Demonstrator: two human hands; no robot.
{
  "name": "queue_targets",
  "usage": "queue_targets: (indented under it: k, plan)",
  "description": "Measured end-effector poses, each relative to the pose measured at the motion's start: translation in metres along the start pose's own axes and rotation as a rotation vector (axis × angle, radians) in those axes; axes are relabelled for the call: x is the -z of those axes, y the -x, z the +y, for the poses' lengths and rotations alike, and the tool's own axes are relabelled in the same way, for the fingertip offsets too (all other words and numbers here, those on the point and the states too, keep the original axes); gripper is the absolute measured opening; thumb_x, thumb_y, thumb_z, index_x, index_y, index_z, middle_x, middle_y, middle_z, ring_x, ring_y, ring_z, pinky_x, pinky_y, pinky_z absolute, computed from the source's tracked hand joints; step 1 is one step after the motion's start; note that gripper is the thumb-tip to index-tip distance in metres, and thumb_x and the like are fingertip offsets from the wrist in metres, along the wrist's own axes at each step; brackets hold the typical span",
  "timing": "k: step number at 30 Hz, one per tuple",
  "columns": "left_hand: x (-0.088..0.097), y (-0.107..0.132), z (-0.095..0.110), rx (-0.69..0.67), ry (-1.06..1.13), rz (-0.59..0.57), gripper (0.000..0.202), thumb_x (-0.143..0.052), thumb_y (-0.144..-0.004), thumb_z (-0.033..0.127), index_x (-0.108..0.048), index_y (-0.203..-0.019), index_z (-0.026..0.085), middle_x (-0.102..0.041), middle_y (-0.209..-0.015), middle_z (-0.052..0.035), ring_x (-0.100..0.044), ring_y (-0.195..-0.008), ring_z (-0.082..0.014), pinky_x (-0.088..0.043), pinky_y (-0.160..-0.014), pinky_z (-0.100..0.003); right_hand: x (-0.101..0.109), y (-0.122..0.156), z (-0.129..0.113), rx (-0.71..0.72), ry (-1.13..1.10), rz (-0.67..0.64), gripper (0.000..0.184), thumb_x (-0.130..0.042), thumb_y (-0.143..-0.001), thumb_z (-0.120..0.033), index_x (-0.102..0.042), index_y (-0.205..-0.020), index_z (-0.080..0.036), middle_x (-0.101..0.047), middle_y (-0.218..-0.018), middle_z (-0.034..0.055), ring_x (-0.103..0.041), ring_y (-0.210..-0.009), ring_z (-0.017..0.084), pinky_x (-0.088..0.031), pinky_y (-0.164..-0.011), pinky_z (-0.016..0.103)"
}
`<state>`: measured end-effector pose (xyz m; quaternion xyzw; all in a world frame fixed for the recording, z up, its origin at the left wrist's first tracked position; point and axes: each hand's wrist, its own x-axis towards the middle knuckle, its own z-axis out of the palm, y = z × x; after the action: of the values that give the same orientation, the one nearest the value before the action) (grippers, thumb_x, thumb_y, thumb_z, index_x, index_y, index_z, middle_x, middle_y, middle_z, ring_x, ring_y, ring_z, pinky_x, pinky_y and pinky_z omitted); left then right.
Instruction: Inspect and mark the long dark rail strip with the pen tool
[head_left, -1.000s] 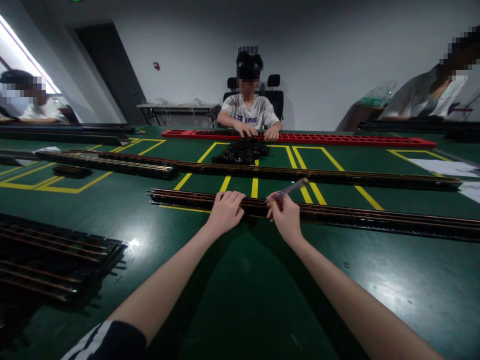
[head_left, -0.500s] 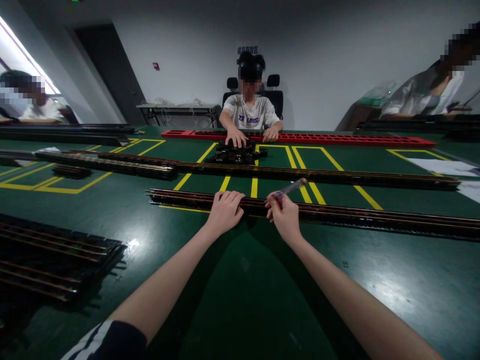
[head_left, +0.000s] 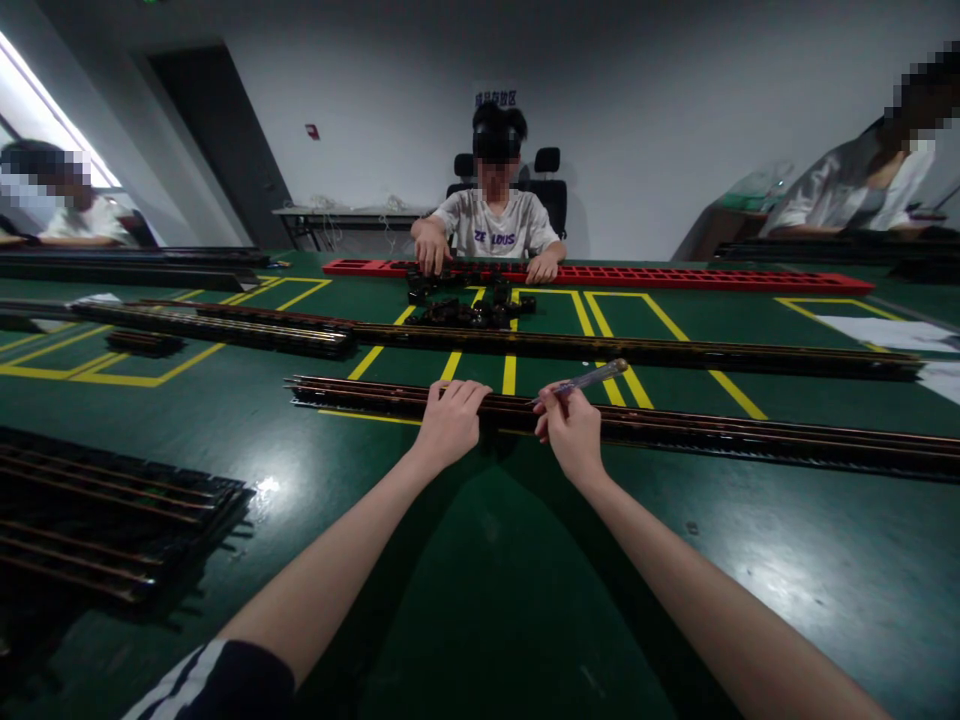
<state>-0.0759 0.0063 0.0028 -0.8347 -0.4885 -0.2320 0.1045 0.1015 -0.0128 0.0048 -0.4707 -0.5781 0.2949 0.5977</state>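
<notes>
Item 1. Left hand (head_left: 450, 425): palm down, fingers curled over the near rail strip (head_left: 675, 428), pressing it onto the table (head_left: 480, 600).

Item 2. Right hand (head_left: 571, 432): just beside the left, closed in a pen grip on a slim clear-handled tool (head_left: 589, 379), tip angled down toward the strip between the two hands.

Item 3. Near rail strip: very long, narrow, dark with coppery lines, lying flat under both hands and running far out to either side. Judged stiff but whippy over its length, light, with smooth edges likely to slide on the glossy top; best held flat from above close to the working point, or lifted at two well-spaced places.

Item 4. Stack of similar strips (head_left: 112, 530): well to the left of the left hand, near edge.

Item 5. Second long strip (head_left: 675, 352): beyond the hands, parallel.

Item 6. Pile of small black parts (head_left: 469, 312): farther on, ahead of the hands.

Item 7. Red tray (head_left: 675, 279): behind the pile, where a seated person (head_left: 495, 225) works.
</notes>
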Motion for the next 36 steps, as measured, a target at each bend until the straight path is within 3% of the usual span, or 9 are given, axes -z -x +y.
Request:
queue_targets:
  k: [10, 22, 36]
  plan:
    - [0.0026, -0.0007, -0.0006, 0.034, 0.056, -0.037, 0.038, -0.036, -0.081, 0.008, -0.058, -0.112, 0.016, -0.065, -0.115, -0.0082, -0.056, -0.109, -0.022, -0.034, -0.097, -0.043, 0.0014, -0.0003, 0.0014, -0.003, 0.033, -0.074, 0.035, -0.051, -0.084, -0.051, -0.055, -0.083, -0.015, -0.062, -0.067, 0.003, -0.055, -0.042, 0.01, -0.046, -0.035, 0.02]
    - [0.0013, -0.0003, -0.0018, 0.017, 0.052, -0.014, 0.031, -0.05, -0.083, 0.036, -0.055, -0.108, 0.017, -0.065, -0.111, -0.0076, -0.056, -0.106, -0.0244, -0.035, -0.093, -0.042, 0.0011, -0.0015, 0.0026, -0.006, 0.035, -0.063, 0.033, -0.052, -0.085, -0.048, -0.055, -0.083, -0.016, -0.063, -0.065, 0.0028, -0.055, -0.041, 0.01, -0.045, -0.035, 0.019]
    - [-0.0015, -0.0006, 0.0, 0.041, -0.018, -0.021, 0.031, -0.049, -0.086, 0.036, -0.055, -0.108, 0.016, -0.064, -0.11, -0.0091, -0.057, -0.103, -0.0259, -0.036, -0.092, -0.043, 0.0021, -0.0013, 0.0029, 0.012, 0.043, -0.081, 0.037, -0.051, -0.084, -0.053, -0.054, -0.083, -0.016, -0.062, -0.067, 0.0031, -0.056, -0.043, 0.01, -0.046, -0.036, 0.021]
